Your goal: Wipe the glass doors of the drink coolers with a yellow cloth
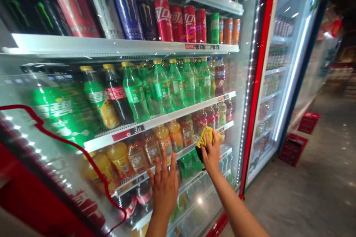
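Right fingers point(216, 140) curled around 1 yellow cloth point(205, 133) (left fingers point(164, 163) spread, empty) by the glass door point(199, 200).

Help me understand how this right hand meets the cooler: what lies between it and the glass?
A yellow cloth, under the fingers of the right hand, lies between it and the glass; the head view shows this.

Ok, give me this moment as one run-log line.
left hand: open, palm toward glass door | right hand: holding yellow cloth at glass door | behind door: bottles, cans on shelves
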